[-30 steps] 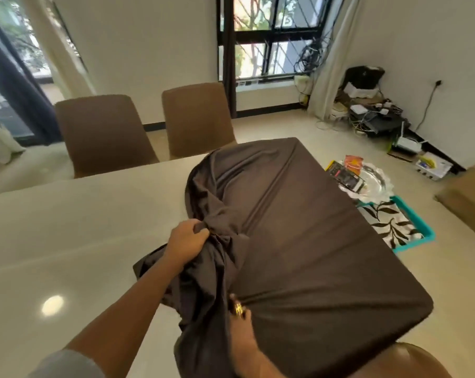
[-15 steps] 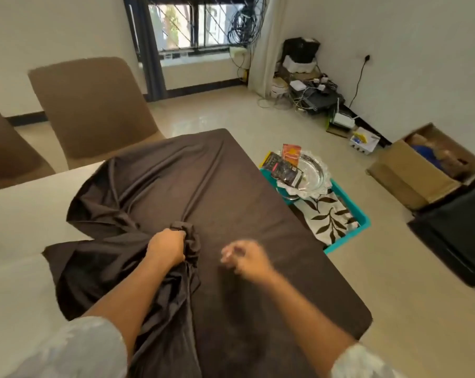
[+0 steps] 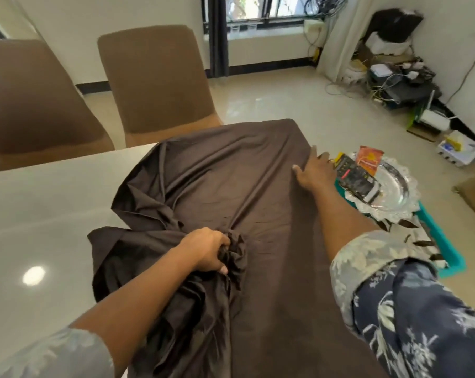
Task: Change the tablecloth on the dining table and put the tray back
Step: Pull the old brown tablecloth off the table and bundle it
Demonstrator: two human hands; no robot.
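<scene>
Reaching farther, right hand (image 3: 314, 170) now touches tablecloth (image 3: 231, 173) edge.

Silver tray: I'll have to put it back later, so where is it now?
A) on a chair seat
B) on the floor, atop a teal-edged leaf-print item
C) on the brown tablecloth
B: the silver tray lies off the brown tablecloth, on the teal-edged leaf-print item on the floor.
</scene>
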